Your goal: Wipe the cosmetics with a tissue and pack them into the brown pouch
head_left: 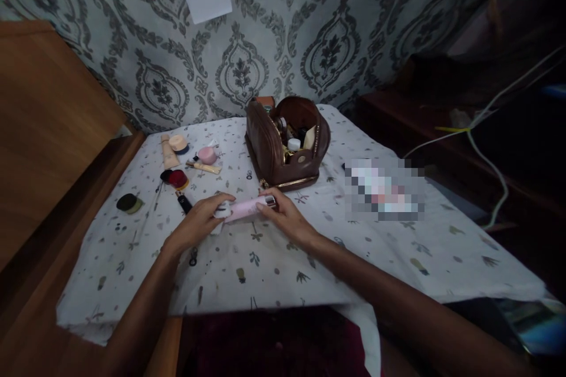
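Observation:
A pink cosmetic bottle [244,208] with a shiny silver end lies sideways between my two hands, just above the cloth. My left hand [202,219] is closed around its left end, where something whitish shows at the fingers; I cannot tell if it is a cap or a wipe. My right hand [285,217] grips the other end, close to the silver part. Behind them stands an unzipped brown cosmetic bag [274,159], with a white-lidded jar [294,144] and other small items inside. A black tube [183,201] lies beside my left hand.
Several cosmetics are spread at the left: a beige tube [168,152], a pink round item [207,155], a red round item [177,179] and a dark green jar [129,203]. A pixelated object [382,189] lies at right. White cables [486,153] hang beyond the table edge.

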A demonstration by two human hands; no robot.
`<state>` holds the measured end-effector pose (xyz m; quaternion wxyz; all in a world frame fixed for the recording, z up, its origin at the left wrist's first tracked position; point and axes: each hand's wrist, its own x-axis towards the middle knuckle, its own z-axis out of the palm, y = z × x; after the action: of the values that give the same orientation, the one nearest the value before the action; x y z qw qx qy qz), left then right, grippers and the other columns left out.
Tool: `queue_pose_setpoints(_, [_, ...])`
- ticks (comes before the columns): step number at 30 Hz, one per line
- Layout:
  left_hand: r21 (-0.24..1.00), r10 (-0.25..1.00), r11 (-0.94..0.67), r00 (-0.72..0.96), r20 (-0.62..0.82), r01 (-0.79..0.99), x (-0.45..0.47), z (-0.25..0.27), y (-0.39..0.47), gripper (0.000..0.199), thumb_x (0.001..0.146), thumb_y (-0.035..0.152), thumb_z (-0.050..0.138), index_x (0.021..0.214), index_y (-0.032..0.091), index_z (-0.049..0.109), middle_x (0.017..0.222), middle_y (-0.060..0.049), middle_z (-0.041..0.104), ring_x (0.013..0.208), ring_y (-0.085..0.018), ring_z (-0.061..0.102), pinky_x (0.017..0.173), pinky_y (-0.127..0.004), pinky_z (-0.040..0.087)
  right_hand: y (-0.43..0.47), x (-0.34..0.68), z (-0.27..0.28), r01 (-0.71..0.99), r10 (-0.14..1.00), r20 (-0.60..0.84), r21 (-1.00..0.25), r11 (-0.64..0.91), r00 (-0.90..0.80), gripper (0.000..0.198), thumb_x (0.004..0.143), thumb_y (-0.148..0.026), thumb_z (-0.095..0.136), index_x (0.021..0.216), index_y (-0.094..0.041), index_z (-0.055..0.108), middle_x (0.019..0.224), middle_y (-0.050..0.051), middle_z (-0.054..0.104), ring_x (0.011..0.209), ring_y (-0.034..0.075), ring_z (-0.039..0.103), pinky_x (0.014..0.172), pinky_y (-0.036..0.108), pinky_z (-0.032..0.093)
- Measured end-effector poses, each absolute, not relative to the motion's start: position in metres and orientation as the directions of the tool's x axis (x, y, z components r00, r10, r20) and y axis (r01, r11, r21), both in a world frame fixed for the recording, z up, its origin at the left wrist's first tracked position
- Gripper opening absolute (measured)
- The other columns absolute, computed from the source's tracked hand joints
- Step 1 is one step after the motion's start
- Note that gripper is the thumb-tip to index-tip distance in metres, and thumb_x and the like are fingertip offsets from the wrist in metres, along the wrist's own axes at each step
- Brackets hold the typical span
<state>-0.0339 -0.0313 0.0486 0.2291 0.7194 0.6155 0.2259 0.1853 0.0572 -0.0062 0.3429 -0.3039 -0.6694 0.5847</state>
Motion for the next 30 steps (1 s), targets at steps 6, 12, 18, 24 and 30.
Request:
queue_pose_setpoints(6, [0.493, 0.980, -0.201, 0.173, 0.103, 0.846, -0.026, 0.033, -0.043, 0.055, 0.082, 0.008, 0.045, 0.135, 0.020, 0.051, 0.131, -0.011, 0.060, 0.121, -0.024, 0.055, 0.105, -0.043, 0.043, 0.054, 0.220, -0.014, 0.224, 0.693, 0.292, -0.803, 0.552, -0.660, 0.026, 0.082, -0.022, 0.066, 0.108, -0.019, 0.064, 0.100, 0.008, 0.065, 0.092, 0.023, 0.061, 0.084, 0.039, 0.049])
queue_pose_setpoints(12, [0.416, 0.957, -0.290, 0.255, 0.139, 0.862, -0.025, 0.038, -0.046, 0.067, 0.069, -0.004, 0.038, 0.128, 0.020, 0.056, 0.124, -0.007, 0.065, 0.115, -0.021, 0.060, 0.099, -0.037, 0.048, 0.048, 0.227, -0.023, 0.256, 0.724, 0.325, -0.783, 0.567, -0.609, 0.040, 0.081, -0.020, 0.068, 0.121, -0.025, 0.062, 0.108, 0.008, 0.065, 0.100, 0.024, 0.061, 0.091, 0.044, 0.050])
queue_pose_setpoints(18, [0.149, 0.938, -0.213, 0.159, 0.309, 0.966, -0.026, 0.046, -0.040, 0.058, 0.065, -0.004, 0.042, 0.113, 0.020, 0.065, 0.108, -0.008, 0.069, 0.103, -0.026, 0.061, 0.086, -0.038, 0.053, 0.046, 0.228, -0.018, 0.150, 0.699, 0.367, -0.815, 0.560, -0.614, 0.037, 0.083, -0.021, 0.066, 0.120, -0.024, 0.062, 0.106, 0.008, 0.064, 0.099, 0.024, 0.061, 0.089, 0.044, 0.051])
queue_pose_setpoints(24, [0.362, 0.955, -0.167, 0.059, 0.289, 0.917, 0.005, 0.040, -0.042, 0.045, 0.079, 0.006, 0.048, 0.121, 0.020, 0.058, 0.105, -0.007, 0.060, 0.100, -0.023, 0.059, 0.088, -0.035, 0.050, 0.045, 0.229, -0.018, 0.149, 0.657, 0.354, -0.799, 0.582, -0.666, 0.040, 0.083, -0.025, 0.067, 0.122, -0.024, 0.059, 0.110, 0.009, 0.062, 0.102, 0.026, 0.058, 0.092, 0.047, 0.049])
queue_pose_setpoints(30, [0.364, 0.941, -0.293, 0.199, 0.274, 0.884, 0.065, 0.028, -0.039, 0.052, 0.078, 0.005, 0.049, 0.128, 0.021, 0.050, 0.111, -0.008, 0.055, 0.105, -0.024, 0.052, 0.090, -0.039, 0.049, 0.049, 0.229, -0.020, 0.341, 0.650, 0.326, -0.645, 0.684, -0.687, 0.018, 0.082, -0.019, 0.067, 0.099, -0.017, 0.063, 0.095, 0.008, 0.059, 0.095, 0.024, 0.055, 0.084, 0.040, 0.049])
